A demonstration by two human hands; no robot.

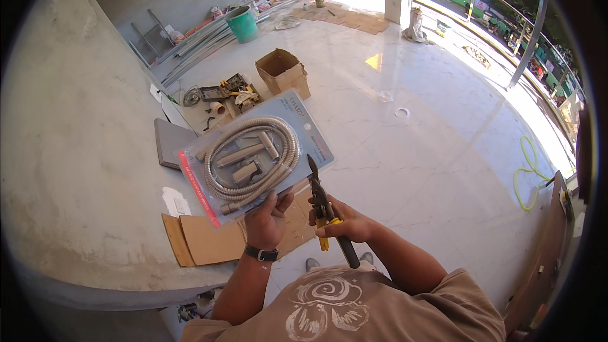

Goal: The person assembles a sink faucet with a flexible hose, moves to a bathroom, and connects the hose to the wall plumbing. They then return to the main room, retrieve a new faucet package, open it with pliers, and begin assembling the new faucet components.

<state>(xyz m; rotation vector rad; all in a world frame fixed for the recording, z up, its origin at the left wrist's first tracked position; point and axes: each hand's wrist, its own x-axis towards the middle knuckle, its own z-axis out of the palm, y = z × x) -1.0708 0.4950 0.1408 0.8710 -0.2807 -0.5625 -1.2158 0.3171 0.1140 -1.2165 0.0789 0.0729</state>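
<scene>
We hold in our left hand [265, 220] a flat clear-plastic blister pack with a blue card back and a red strip along one edge [253, 155], gripping it by its near lower edge, thumb on the front and fingers curled behind. Inside the pack we see a coiled silver metal hose ringed around a few grey handle-shaped parts. Our left wrist wears a dark strap.

Our right hand [342, 221] is closed around a pair of snips with yellow-and-black handles and dark blades [324, 206]. The blades point up and away from us, their tip just beside the pack's right edge; whether it touches we cannot tell.

Below our left hand lie flattened sheets of brown cardboard [202, 240] on the pale tiled floor. Beyond the pack, well away from our hands, stand an open brown cardboard box [283, 73], a scatter of small tools [228, 94] and a green plastic bucket [242, 24].
</scene>
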